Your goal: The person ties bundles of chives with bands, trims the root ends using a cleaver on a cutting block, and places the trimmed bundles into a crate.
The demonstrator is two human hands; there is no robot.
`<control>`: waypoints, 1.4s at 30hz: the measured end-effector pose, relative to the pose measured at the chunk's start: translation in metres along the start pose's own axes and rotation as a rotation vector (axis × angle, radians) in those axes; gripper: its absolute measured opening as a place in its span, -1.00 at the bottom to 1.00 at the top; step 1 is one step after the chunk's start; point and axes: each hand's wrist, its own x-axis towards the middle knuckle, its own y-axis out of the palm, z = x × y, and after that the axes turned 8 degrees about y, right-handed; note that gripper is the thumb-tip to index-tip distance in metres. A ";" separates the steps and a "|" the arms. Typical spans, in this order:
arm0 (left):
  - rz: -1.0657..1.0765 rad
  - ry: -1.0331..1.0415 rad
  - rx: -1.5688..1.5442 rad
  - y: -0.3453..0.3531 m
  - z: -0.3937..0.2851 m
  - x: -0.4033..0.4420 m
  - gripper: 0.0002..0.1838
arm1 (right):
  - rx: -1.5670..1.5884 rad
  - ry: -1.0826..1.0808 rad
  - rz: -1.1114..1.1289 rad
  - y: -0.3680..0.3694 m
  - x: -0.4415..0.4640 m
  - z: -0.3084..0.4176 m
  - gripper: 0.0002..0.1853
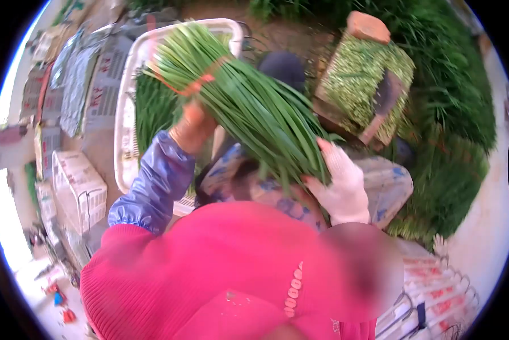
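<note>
Green chive bundle [260, 107] spans my hands, its cut ends over the white crate [127, 169]. I judge it light, slippery, limp toward the tips; best gripped by the orange tie [199, 84], where my left hand [193, 128] curls beneath. My gloved right hand [345, 184] closes on the leaf tips.

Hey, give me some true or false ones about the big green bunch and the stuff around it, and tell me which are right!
An orange band ties the bunch of chives. True.

The left hand and right hand both hold the bunch. True.

The brick is inside the white crate. False: it lies at a corner of the chopped green pile.

The left sleeve is yellow. False: it is purple-blue.
</note>
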 end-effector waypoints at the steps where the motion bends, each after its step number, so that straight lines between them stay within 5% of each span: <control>1: 0.089 0.212 -0.029 -0.003 0.009 0.013 -0.22 | 0.023 0.022 0.003 0.000 0.008 0.009 -0.20; 2: 0.169 0.182 -0.109 0.009 0.004 0.037 -0.26 | 0.046 0.029 0.004 -0.001 0.017 0.015 -0.19; 4: 0.006 0.048 -0.330 0.000 0.009 0.065 -0.35 | 0.045 0.043 -0.021 0.002 0.025 0.017 -0.20; 6: -0.058 0.127 -0.315 -0.016 0.018 0.090 -0.49 | 0.058 0.041 -0.027 -0.002 0.025 0.015 -0.21; 9: -0.014 0.181 -0.232 -0.003 0.020 0.097 -0.57 | -0.142 0.350 0.272 -0.033 0.008 -0.016 -0.20; 10: -0.023 0.186 -0.160 -0.004 0.023 0.089 -0.57 | -0.462 0.652 0.330 -0.055 0.005 -0.012 -0.33; 13: -0.039 0.197 -0.172 -0.016 0.031 0.092 -0.55 | -0.672 0.575 0.036 -0.066 0.002 -0.003 -0.60; 15: 0.063 0.196 -0.213 -0.014 0.031 0.094 -0.54 | -0.042 0.514 -0.067 -0.056 0.009 0.027 -0.80; 18: 0.109 0.200 -0.216 -0.022 0.035 0.096 -0.37 | -0.218 0.332 0.065 -0.025 0.020 0.035 -0.80; 24: 0.043 0.231 -0.208 -0.017 0.037 0.089 -0.45 | -0.154 0.353 -0.004 0.005 0.035 0.018 -0.77; 28: 0.111 0.189 -0.237 -0.012 0.038 0.080 -0.59 | 0.100 0.422 0.114 -0.011 0.033 0.016 -0.86; 30: 0.059 0.181 -0.118 0.013 0.030 0.077 -0.64 | 0.321 0.127 0.067 -0.022 0.035 0.016 -0.89; 31: 0.119 0.267 -0.019 0.000 0.040 0.084 -0.66 | 0.578 0.293 0.098 -0.028 0.034 0.028 -0.87; 35: 0.176 0.189 -0.019 -0.006 0.054 0.092 -0.40 | 1.146 -0.140 -0.096 -0.029 0.061 0.047 -0.85; 37: 0.399 0.182 0.057 0.016 0.055 0.095 -0.22 | 1.438 -0.229 -0.061 -0.025 0.081 0.063 -0.88; 38: 0.445 0.108 0.130 0.028 0.047 0.092 -0.18 | 1.515 0.031 -0.115 -0.029 0.085 0.080 -0.77; 40: 0.554 -0.032 0.288 0.052 0.031 0.086 -0.11 | 1.763 0.407 0.164 -0.038 0.089 0.080 -0.75; 42: 0.543 0.050 0.204 0.072 0.028 0.083 -0.07 | 1.769 0.514 0.360 -0.056 0.078 0.072 -0.72</control>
